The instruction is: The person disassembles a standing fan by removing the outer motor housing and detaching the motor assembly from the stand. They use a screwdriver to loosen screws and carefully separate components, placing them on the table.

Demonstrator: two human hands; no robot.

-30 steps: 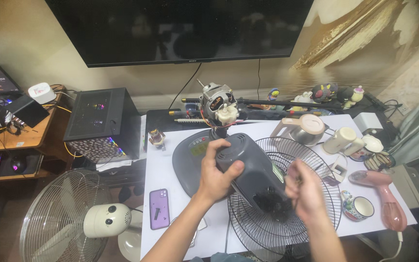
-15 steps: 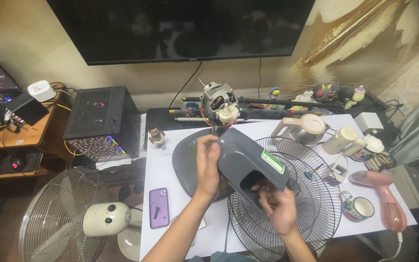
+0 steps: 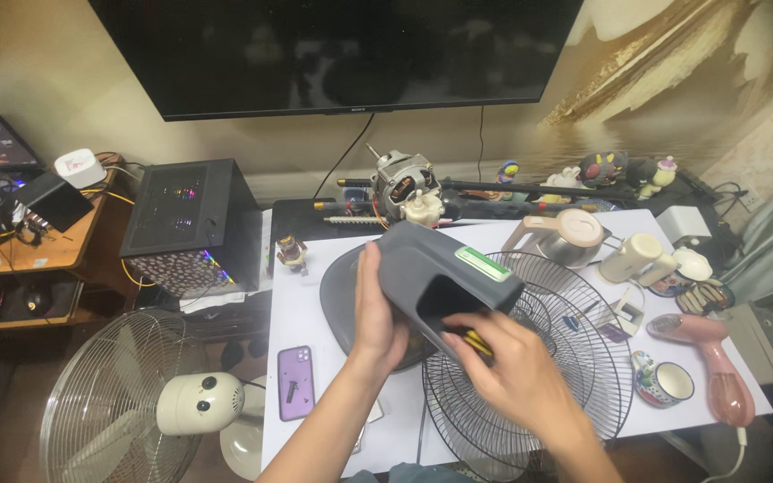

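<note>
- Left hand (image 3: 376, 309): closed around the side of the grey motor cover (image 3: 445, 273), held above the counter (image 3: 301, 300) near its middle, open end towards the person.
- Right hand (image 3: 507, 362): fingers pinched on a yellow-handled tool (image 3: 474, 341) at the cover's opening.
- Technique, as a judgement: keep the cover steady and the tool in line with the opening.
- Wire fan guard (image 3: 530, 358): lies flat near the front edge, beneath both hands.
- Small patterned cup (image 3: 664, 379), right edge: contents cannot be told.
</note>
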